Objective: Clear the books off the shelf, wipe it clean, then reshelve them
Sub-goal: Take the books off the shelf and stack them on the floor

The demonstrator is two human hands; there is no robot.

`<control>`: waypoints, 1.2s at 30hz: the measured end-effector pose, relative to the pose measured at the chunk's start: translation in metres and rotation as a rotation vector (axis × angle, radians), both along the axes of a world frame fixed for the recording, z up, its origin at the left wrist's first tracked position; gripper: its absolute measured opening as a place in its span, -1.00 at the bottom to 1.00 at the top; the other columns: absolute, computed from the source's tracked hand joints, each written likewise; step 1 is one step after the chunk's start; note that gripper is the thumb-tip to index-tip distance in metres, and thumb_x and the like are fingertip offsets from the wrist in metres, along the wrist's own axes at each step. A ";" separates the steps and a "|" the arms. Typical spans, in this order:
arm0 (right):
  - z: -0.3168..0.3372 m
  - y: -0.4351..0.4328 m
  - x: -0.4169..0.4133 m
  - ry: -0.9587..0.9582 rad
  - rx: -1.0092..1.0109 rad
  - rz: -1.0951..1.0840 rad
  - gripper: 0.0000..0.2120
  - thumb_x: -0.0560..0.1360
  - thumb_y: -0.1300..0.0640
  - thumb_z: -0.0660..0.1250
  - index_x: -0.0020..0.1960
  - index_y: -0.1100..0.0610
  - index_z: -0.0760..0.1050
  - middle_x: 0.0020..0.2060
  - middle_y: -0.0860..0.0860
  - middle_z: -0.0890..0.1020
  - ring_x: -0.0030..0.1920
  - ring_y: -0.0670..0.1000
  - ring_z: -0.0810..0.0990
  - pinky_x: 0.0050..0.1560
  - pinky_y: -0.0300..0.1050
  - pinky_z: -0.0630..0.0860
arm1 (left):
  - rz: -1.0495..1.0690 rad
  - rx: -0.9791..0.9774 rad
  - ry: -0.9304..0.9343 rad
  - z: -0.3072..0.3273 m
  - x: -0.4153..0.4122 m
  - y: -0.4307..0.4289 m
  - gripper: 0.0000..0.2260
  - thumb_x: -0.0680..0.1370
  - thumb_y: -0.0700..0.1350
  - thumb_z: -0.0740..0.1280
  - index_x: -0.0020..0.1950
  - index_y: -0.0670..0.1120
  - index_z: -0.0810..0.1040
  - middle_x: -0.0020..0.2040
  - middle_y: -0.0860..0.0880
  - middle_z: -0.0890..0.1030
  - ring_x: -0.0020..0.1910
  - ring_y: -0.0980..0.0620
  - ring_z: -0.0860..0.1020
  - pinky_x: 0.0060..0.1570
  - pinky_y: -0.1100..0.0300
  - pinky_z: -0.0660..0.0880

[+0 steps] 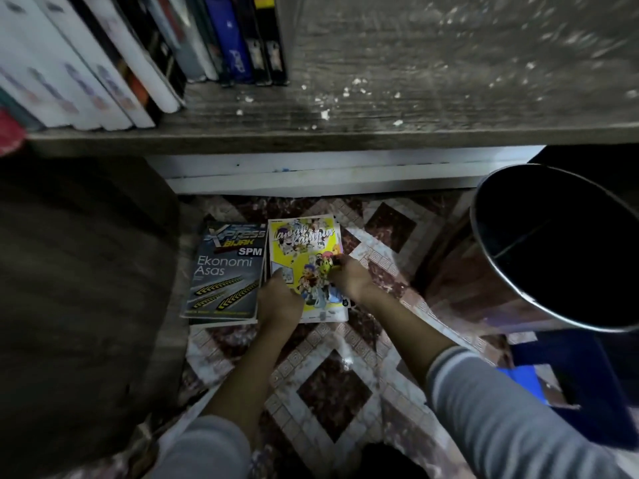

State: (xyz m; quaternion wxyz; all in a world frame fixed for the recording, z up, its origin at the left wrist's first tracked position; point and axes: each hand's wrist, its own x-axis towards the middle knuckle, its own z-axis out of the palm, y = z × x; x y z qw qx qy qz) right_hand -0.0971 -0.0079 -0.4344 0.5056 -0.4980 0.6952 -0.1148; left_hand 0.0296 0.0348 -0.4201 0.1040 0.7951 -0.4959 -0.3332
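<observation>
The left hand [279,299] and right hand [351,276] clasp the yellow comic [304,247] by its side edges — seemingly light, floppy, glossy (probably slippery), so best lifted flat.

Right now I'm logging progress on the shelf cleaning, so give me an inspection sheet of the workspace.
Surface: shelf bare on the right, dusty.
Job's things: row of books standing at shelf left; dark textbook and yellow book on floor stacks.
Clutter: white crumbs on shelf.
Hands: left hand holds yellow book's edge; right hand on its cover, grip unclear.
Cables: nothing seen.
Surroundings: patterned floor, metal bin at right.
</observation>
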 end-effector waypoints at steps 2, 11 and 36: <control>0.018 0.007 -0.001 0.001 -0.063 0.000 -0.60 0.55 0.28 0.21 0.39 0.22 0.32 -0.07 0.13 0.53 -0.37 -0.05 0.41 -0.44 -0.22 0.30 | -0.026 -0.028 0.018 0.010 -0.003 0.004 -0.49 0.56 -0.25 0.25 0.50 -0.14 0.23 0.16 -0.30 0.56 -0.01 -0.31 0.57 -0.21 -0.06 0.52; 0.147 0.059 -0.004 0.039 -0.500 -0.006 -0.76 0.48 0.32 0.26 0.13 0.30 0.52 0.01 0.21 0.62 0.05 0.16 0.56 0.00 -0.14 0.35 | -0.052 -0.269 0.144 0.122 -0.001 0.028 -0.74 0.52 -0.25 0.30 0.20 -0.15 0.53 0.15 -0.16 0.60 0.04 -0.14 0.58 -0.01 0.13 0.45; 0.430 0.010 0.058 0.161 -1.050 0.311 -0.42 0.59 0.13 0.18 0.52 -0.14 0.05 0.51 0.13 0.16 0.48 0.16 0.19 0.42 0.07 0.24 | -0.274 -0.916 -0.826 0.426 0.050 0.027 -0.36 0.54 -0.16 0.26 0.55 -0.06 0.02 0.55 0.03 0.07 0.54 0.00 -0.09 0.45 -0.08 -0.04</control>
